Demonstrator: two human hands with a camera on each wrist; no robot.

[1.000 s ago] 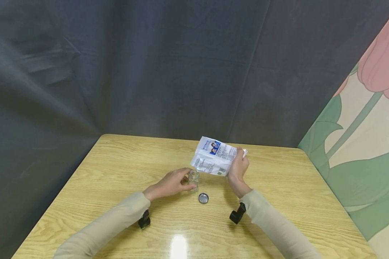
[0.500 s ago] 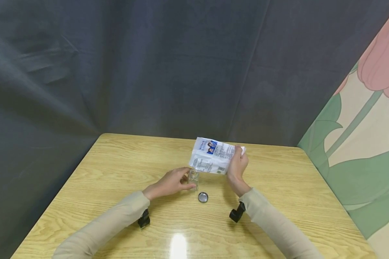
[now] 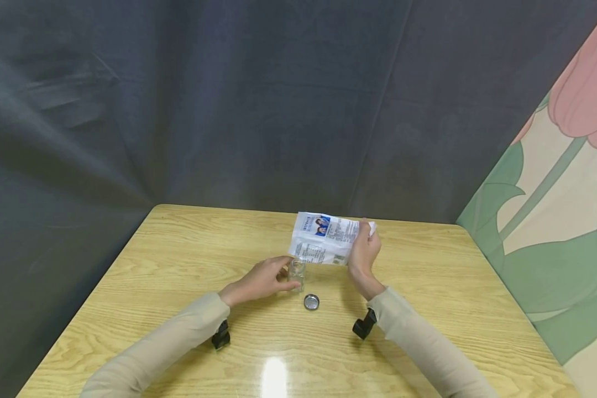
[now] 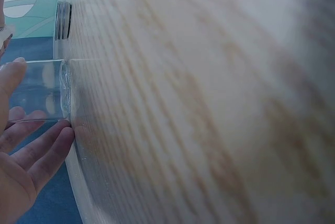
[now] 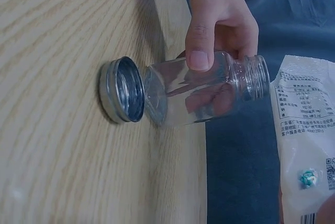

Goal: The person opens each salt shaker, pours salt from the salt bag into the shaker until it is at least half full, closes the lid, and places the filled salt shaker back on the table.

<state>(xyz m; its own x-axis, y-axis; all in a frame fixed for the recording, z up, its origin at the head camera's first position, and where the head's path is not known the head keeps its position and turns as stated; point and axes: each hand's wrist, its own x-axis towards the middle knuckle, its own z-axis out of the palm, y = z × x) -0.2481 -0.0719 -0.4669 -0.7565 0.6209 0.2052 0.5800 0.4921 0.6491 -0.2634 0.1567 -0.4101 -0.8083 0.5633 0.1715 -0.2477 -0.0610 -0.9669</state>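
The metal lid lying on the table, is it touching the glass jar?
Apart. The left wrist view shows a clear gap between the metal lid and the glass jar.

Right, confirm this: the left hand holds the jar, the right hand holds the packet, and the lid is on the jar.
The lid is not on the jar: it lies on the table beside it, as the right wrist view shows. The rest stands.

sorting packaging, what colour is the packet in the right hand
The packet is mostly white, clearest in the head view.
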